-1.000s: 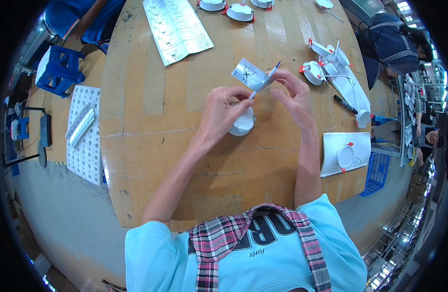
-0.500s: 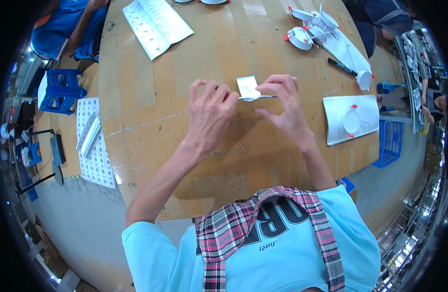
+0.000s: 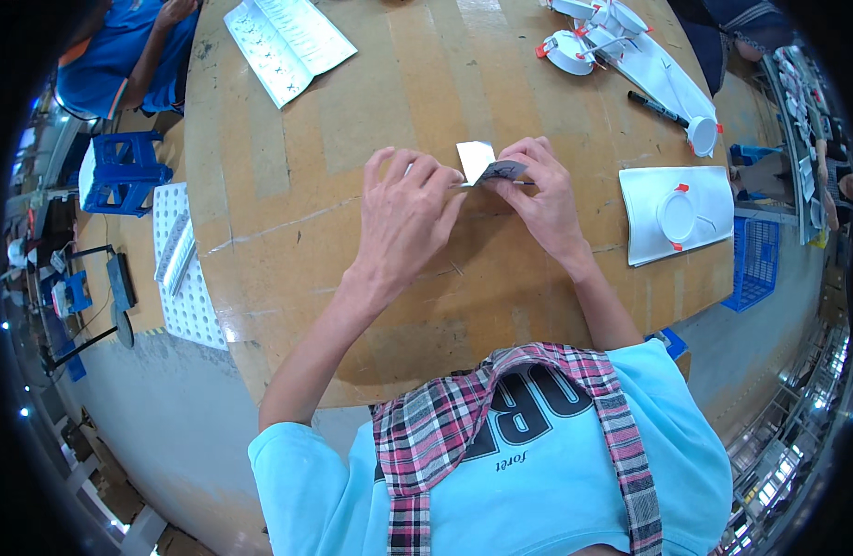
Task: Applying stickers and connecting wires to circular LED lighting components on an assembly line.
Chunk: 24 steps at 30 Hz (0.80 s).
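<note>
Above the middle of the cardboard-topped table (image 3: 352,324), a small silvery label (image 3: 476,159) stands partly folded around a thin wire (image 3: 464,183). A grey printed flap (image 3: 502,170) of the label tilts toward me. My right hand (image 3: 543,190) is closed, with thumb and fingers pinching that flap. To the left, my left hand (image 3: 406,208) has its fingertips closed at the wire's end beside the label. Its fingers hide most of that end.
Round white lamp fittings (image 3: 575,53) with red clips lie at the far right near a black marker (image 3: 657,108). Another round fitting (image 3: 677,216) rests on white sheets (image 3: 636,222). A creased paper (image 3: 292,46) lies far left. A person (image 3: 121,65) sits beyond, near a blue stool (image 3: 125,171).
My right thumb and fingers have closed on the label, and its grey flap has lifted into view. My left hand stays at the wire. The whole view has shifted slightly.
</note>
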{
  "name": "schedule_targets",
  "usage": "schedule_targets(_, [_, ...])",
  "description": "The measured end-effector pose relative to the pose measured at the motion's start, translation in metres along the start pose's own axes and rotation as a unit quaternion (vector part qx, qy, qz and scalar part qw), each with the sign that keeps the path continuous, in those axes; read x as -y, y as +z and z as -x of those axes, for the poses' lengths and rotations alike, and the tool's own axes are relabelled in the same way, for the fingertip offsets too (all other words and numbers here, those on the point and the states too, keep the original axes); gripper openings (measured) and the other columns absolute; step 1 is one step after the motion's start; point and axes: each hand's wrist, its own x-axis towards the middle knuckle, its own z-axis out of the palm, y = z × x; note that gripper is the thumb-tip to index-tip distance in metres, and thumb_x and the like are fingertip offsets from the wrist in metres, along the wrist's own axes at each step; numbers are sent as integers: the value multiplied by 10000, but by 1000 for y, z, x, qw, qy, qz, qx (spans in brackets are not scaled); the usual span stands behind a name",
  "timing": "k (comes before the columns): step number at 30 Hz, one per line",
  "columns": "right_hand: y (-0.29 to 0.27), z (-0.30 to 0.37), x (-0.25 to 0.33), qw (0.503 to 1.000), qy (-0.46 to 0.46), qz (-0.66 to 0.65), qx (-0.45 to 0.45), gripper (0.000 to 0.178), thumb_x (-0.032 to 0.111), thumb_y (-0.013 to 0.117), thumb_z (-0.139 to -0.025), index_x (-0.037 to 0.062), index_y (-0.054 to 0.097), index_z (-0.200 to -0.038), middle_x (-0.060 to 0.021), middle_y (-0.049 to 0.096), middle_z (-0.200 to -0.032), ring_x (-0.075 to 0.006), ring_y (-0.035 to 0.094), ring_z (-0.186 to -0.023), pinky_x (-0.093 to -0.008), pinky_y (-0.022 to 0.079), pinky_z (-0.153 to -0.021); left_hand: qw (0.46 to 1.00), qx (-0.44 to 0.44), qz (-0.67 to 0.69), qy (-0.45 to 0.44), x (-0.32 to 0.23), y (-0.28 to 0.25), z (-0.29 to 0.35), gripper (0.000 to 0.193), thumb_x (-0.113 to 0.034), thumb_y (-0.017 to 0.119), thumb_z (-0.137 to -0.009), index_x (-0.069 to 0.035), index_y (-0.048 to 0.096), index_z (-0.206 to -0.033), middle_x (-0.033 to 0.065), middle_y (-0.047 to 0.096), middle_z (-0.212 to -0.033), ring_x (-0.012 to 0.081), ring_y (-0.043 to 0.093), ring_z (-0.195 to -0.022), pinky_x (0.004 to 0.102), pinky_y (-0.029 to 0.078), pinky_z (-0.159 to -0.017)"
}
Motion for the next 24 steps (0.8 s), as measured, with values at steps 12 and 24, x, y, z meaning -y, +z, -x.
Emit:
schedule_targets(12, [-6,-13,-8,995,74,-2,61,234,205,733,-782,0,666,-873,-103,579,-749,-198,535,-622,-326,436,-601,995,95,40,-15,8,-8,-20,82,-128,701,-747,-66,683,-798,60,627,-805,234,589,-851,372,415,-882])
schedule_targets(24, [-13,-8,-3,969,174,-163,72,238,152,735,-797,-9,651,-951,-64,618,-857,-133,618,-797,-266,501,-735,999,38,17,17,3,-3,-12,65,-89,686,-755,-63,653,-805,54,589,-782,235,564,-820,370,424,-855])
